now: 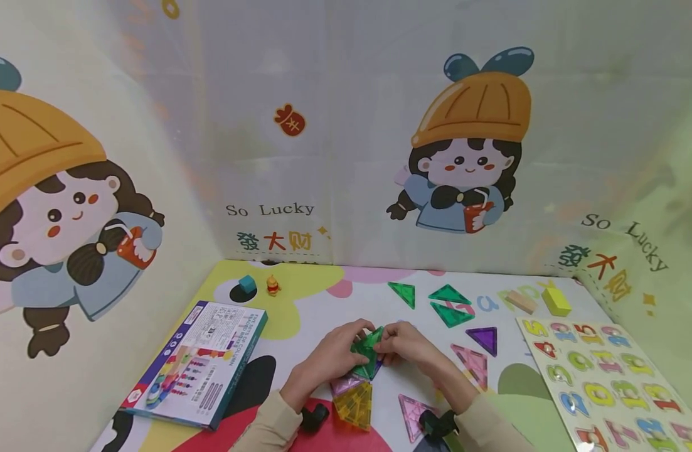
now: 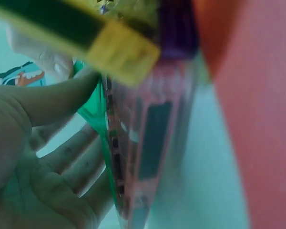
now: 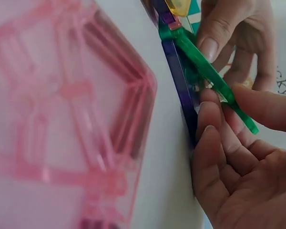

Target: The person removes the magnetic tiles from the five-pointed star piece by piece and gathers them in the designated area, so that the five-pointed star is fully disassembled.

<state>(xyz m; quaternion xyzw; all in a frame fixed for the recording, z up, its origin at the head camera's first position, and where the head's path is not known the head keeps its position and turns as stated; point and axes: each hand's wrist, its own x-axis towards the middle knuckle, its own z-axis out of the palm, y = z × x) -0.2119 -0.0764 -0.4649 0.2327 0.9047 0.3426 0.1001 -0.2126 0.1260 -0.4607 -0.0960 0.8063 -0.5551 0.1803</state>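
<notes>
Both hands meet over a cluster of translucent magnetic tiles. My left hand (image 1: 337,353) grips a green triangular tile (image 1: 369,353), its thumb on one face and its fingers behind. From the other side my right hand (image 1: 408,342) pinches the same tile between thumb and fingers. In the right wrist view the green tile leans at an angle off a dark purple tile (image 3: 182,93), with right fingertips between the two. A pinkish tile (image 1: 346,384) and a yellow tile (image 1: 354,407) adjoin on the near side. Fingers partly hide the green tile.
Loose green triangles (image 1: 450,315), a purple triangle (image 1: 484,341) and pink triangles (image 1: 473,364) lie to the right. Farther right is a number puzzle board (image 1: 605,380), with a yellow block (image 1: 556,302) behind. A boxed toy (image 1: 199,364) lies left; a blue cube (image 1: 247,284) and small figurine (image 1: 273,285) stand behind.
</notes>
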